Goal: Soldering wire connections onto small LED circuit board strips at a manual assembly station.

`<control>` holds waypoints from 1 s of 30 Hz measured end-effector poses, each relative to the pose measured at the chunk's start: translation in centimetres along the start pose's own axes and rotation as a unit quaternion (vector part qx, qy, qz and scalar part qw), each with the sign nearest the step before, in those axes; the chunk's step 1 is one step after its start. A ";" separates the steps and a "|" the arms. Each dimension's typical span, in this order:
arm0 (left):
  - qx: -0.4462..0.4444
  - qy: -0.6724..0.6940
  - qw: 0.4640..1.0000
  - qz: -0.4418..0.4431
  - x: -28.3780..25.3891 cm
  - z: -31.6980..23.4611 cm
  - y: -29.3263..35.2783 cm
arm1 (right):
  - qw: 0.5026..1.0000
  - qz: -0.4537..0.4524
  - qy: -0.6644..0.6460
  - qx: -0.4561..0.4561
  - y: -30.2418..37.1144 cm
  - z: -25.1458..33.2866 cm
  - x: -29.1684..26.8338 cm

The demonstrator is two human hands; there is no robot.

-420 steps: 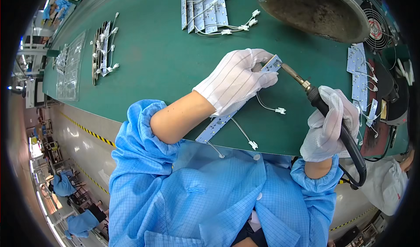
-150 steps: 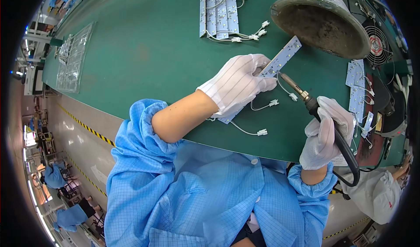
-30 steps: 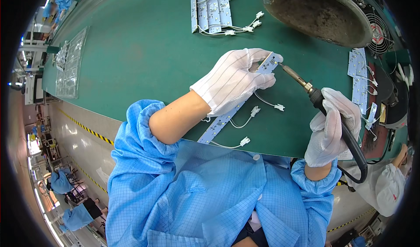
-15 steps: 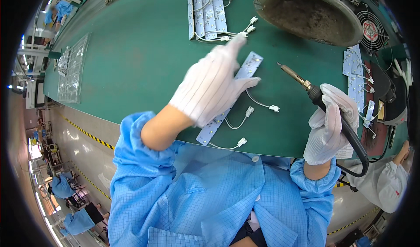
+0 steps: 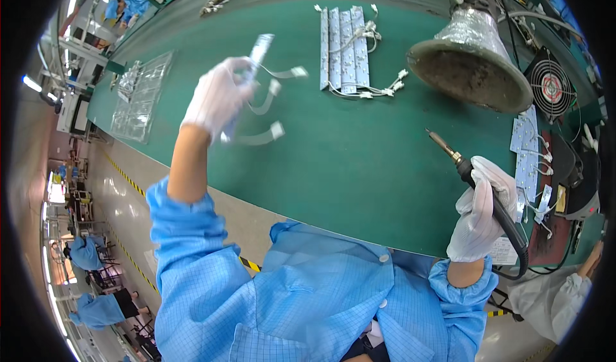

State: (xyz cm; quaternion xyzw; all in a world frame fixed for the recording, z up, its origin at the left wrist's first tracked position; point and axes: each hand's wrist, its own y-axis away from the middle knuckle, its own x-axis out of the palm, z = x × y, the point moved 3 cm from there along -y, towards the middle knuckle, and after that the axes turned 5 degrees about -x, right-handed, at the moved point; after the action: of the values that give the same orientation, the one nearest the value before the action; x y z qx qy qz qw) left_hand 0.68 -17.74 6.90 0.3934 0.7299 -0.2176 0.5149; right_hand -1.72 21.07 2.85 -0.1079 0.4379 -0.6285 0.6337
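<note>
My left hand point(image 5: 217, 97), in a white striped glove, is closed around an LED strip board point(image 5: 259, 52) over the left part of the green bench. Three white wires with connectors point(image 5: 274, 87) swing from the board, blurred by motion. My right hand point(image 5: 482, 208), also gloved, grips a soldering iron point(image 5: 466, 169) near the bench's right side. The iron's tip points up and left, apart from any board. Its black cable loops down below the hand.
Several LED strip boards point(image 5: 345, 54) with wires lie at the back centre. A metal fume hood point(image 5: 471, 73) and a round fan point(image 5: 550, 87) stand back right. More boards point(image 5: 526, 150) lie far right. Clear plastic trays point(image 5: 142, 102) rest at left.
My left hand has taken hold of the LED strip board, lifted it off the bench and carried it left. My right hand still holds the soldering iron. The view has shifted.
</note>
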 end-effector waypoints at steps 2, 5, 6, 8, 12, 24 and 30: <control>-0.021 -0.072 0.995 -0.065 0.1 4.8 -6.0 | 1.000 -0.015 -0.012 0.000 0.0 -0.3 -0.1; -0.025 -0.147 0.986 -0.076 0.9 10.8 -10.5 | 0.999 0.047 -0.009 0.013 0.2 -0.8 -0.1; -0.017 -0.166 0.983 -0.077 1.3 9.5 -10.3 | 0.999 0.037 0.000 0.017 0.1 -1.2 0.0; -0.020 -0.189 0.973 -0.131 0.7 4.3 -7.3 | 0.994 0.060 0.061 -0.068 -0.1 -1.1 0.2; 0.086 -0.124 0.980 -0.129 2.7 -4.3 -3.6 | 0.966 0.007 0.135 -0.219 -0.6 -0.2 0.7; 0.072 0.040 0.996 0.020 9.5 -5.8 -6.6 | 0.998 0.030 0.016 -0.054 -0.6 -0.4 0.2; 0.038 0.650 0.752 0.103 8.7 -4.8 -4.6 | 0.988 -0.005 0.061 -0.144 -0.9 -0.5 0.0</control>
State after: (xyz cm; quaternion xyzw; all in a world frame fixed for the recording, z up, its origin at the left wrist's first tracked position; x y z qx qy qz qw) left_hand -7.19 -13.99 0.25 0.5319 0.8349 0.1175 -0.0795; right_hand -2.72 21.06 3.18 -0.1613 0.5612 -0.5673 0.5807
